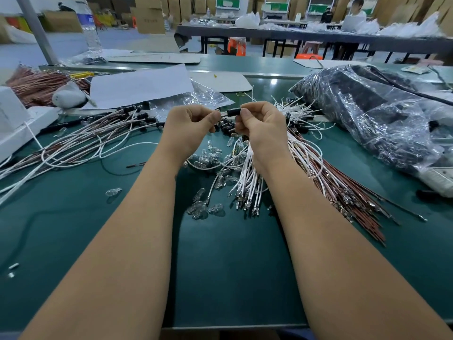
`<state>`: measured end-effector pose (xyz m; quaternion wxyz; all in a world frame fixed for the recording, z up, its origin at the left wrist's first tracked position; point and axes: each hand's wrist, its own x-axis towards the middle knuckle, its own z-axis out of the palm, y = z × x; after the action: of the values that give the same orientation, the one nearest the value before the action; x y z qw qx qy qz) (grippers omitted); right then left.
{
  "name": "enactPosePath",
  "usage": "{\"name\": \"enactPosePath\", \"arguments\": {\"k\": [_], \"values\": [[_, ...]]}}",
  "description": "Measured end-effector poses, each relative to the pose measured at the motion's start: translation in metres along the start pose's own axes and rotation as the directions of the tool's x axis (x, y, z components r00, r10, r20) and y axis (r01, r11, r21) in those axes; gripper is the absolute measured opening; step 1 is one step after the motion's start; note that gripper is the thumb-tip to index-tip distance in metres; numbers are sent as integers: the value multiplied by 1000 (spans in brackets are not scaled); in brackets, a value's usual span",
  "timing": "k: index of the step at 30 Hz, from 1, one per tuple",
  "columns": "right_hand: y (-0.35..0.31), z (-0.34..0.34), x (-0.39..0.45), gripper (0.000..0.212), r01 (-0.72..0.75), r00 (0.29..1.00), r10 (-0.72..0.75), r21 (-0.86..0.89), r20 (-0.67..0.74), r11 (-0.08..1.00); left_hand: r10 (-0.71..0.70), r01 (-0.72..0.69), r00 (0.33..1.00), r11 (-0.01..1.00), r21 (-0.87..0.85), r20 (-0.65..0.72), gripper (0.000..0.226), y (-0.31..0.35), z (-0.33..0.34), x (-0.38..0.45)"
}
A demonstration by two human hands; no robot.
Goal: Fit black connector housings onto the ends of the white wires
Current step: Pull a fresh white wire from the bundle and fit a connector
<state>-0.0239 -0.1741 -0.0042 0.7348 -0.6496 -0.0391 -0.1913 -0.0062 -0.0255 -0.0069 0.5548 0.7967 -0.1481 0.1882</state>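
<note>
Black connector housing (233, 111): you are holding it raised above the green surface (232, 266), pinched in the curled fingers of your right hand (261, 123). Left hand (190, 123): you are closing its fingertips on something just beside the housing's left end, probably a wire end, though the piece itself is too small to tell. White wires (247, 173): a loose bundle is lying under your right wrist, its metal terminals fanning toward you, with brown wires (343, 190) beside it. Spare black housings (226, 126): a small heap is sitting directly below your hands. Glass bulbs (208, 155): these are scattered near the bundle. Bagged stock (372, 111): this is resting at the far right. Advice for the step in hand: you are likely seating a terminal, so keep it in line with the housing's opening, push straight without bending the wire, and keep the right-hand grip steady so the housing does not twist.
</note>
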Motion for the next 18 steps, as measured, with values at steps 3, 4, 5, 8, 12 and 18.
{"name": "enactPosePath", "arguments": {"k": [3, 4, 5, 8, 12, 18], "values": [[1, -8, 4, 12, -4, 996, 6, 29, -83, 1000, 56, -59, 998, 991, 121, 28, 14, -2, -7, 0], [1, -11, 6, 10, -10, 994, 14, 46, -106, 999, 62, -70, 997, 980, 186, 51, 12, -4, -9, 1], [2, -13, 6, 10, -15, 992, 23, 63, -125, 998, 55, -72, 996, 964, 256, 73, 14, -6, -11, 1], [1, -13, 6, 10, -22, 993, 28, 56, -118, 998, 49, -68, 997, 900, 430, 56, 16, -12, -19, 1], [1, -9, 4, 19, 43, 997, -53, -175, -56, 984, 310, -3, 900, 707, 707, -306, 22, -7, -31, 3], [4, -7, 3, 19, 134, 985, -171, -489, -32, 862, 191, 380, 724, 691, 614, -663, 23, -18, -53, -1]]}}
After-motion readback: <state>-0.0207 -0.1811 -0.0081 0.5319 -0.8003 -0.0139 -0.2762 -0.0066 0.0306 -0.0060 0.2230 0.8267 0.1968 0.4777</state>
